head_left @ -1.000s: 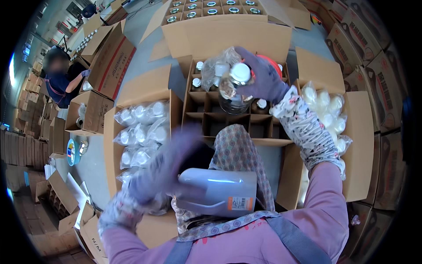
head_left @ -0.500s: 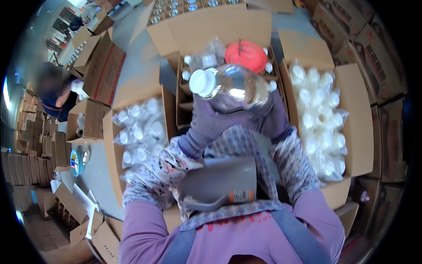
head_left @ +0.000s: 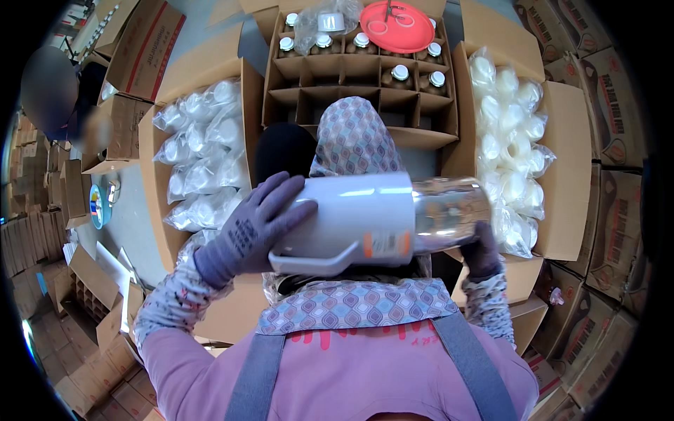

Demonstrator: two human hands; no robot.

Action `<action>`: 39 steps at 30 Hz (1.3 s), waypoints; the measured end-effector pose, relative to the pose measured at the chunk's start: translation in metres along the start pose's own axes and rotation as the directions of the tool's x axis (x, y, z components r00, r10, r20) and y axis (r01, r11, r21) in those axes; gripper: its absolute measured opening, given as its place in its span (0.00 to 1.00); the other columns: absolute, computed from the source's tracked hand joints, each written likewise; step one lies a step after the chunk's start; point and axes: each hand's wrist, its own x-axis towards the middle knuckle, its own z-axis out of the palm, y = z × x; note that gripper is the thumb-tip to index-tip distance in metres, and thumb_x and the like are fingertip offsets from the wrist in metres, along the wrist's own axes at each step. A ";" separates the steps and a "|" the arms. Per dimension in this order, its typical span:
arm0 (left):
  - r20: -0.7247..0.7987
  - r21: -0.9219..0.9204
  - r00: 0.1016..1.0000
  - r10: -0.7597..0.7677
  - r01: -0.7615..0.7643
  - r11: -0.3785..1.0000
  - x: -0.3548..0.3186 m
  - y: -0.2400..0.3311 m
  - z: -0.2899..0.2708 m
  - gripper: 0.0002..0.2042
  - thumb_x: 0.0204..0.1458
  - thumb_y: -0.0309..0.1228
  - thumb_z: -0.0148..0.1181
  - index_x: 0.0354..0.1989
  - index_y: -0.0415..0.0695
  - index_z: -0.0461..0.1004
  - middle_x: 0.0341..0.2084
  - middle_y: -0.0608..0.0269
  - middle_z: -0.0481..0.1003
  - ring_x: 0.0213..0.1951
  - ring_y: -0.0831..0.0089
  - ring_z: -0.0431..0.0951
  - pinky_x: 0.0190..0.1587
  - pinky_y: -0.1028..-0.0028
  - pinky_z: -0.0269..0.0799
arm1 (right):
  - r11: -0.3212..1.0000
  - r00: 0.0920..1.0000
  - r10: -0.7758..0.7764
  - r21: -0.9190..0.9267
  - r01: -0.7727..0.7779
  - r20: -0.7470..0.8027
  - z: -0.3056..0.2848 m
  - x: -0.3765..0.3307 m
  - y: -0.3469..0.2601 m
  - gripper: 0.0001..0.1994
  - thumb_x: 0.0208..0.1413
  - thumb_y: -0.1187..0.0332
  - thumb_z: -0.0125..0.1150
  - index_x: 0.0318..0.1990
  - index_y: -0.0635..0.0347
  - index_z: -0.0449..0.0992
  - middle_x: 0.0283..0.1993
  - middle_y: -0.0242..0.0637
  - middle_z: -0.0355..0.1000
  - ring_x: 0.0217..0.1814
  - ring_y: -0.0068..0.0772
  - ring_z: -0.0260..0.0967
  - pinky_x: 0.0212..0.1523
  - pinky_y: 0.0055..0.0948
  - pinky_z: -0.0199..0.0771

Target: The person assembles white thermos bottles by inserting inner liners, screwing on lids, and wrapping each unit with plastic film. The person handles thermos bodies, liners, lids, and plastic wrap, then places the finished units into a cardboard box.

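Observation:
Across my lap lies a pale grey jug casing (head_left: 347, 210) on its side, with a handle and an orange-and-white label. My left hand (head_left: 253, 228) grips its left end, fingers spread over the top. From the casing's right end sticks out a shiny, gold-tinted glass liner (head_left: 449, 210), its other end hidden inside. My right hand (head_left: 483, 254) is closed round the liner's outer end; its fingers are partly hidden. Beyond my knees stands a divided carton (head_left: 319, 70) holding several liners with white caps (head_left: 399, 73) in its back and right cells.
A red round plate (head_left: 414, 24) with scissors (head_left: 388, 10) rests on the divided carton, beside a bagged white part (head_left: 330, 22). Cartons of bagged white parts stand left (head_left: 200, 144) and right (head_left: 512, 165). Stacked boxes (head_left: 609, 217) line the right; another person (head_left: 53, 98) is far left.
The liner has come down from above the divided carton to the lap, and its capped end is now inside the casing. My left hand has moved from the liner to the casing.

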 end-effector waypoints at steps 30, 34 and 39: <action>0.222 -0.529 0.941 -0.257 0.337 0.779 0.054 0.035 -0.011 0.28 0.44 0.49 0.62 0.51 0.46 0.74 0.41 0.51 0.77 0.42 0.57 0.78 0.49 0.65 0.72 | 0.442 0.748 0.260 -0.764 0.470 0.610 0.069 0.054 -0.043 0.28 0.46 0.54 0.66 0.54 0.56 0.72 0.49 0.41 0.72 0.50 0.43 0.71 0.50 0.34 0.71; 0.073 -0.358 0.997 0.037 -0.008 0.934 0.061 -0.015 0.024 0.38 0.35 0.47 0.70 0.59 0.48 0.67 0.56 0.46 0.67 0.52 0.49 0.72 0.54 0.61 0.69 | 0.324 0.623 0.203 -0.653 0.685 0.755 0.081 0.054 -0.044 0.26 0.46 0.52 0.65 0.52 0.55 0.74 0.47 0.41 0.74 0.47 0.43 0.73 0.47 0.34 0.73; -0.029 -0.449 0.990 0.139 -0.137 0.883 0.053 -0.017 0.038 0.39 0.36 0.47 0.71 0.59 0.47 0.66 0.56 0.42 0.64 0.50 0.45 0.71 0.52 0.59 0.69 | 0.149 0.570 0.377 -0.655 0.740 0.730 0.090 0.050 -0.041 0.26 0.46 0.49 0.64 0.52 0.49 0.74 0.52 0.37 0.73 0.51 0.43 0.71 0.51 0.35 0.72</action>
